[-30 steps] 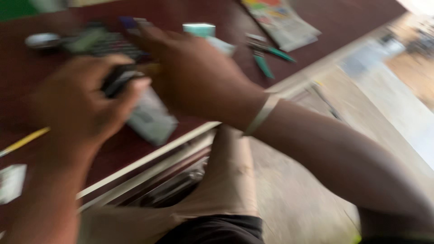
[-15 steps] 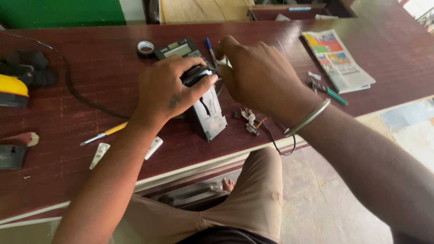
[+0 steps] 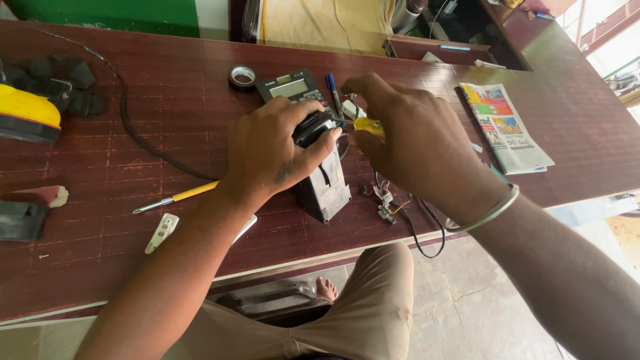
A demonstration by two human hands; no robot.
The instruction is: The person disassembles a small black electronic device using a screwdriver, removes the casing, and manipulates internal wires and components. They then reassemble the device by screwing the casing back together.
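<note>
Dark red table (image 3: 167,87) under both hands. Leaflet (image 3: 507,127) far right of right hand. Left hand (image 3: 273,153) clamps black device (image 3: 323,180) from above, fingers wrapped over its top end, device lying under the palm. Right hand (image 3: 420,143) pinches yellow-handled tool (image 3: 369,125) at device's top. Calculator (image 3: 293,87) just beyond hands. Yellow screwdriver (image 3: 177,197) left of left wrist. Small wired parts (image 3: 387,203) below right hand.

1. My right hand (image 3: 413,133) hides most of the yellow-handled tool (image 3: 369,125).
2. My left hand (image 3: 277,150) covers the black device's (image 3: 325,181) top.
3. The yellow object (image 3: 27,115) is cut off at the left edge.
</note>
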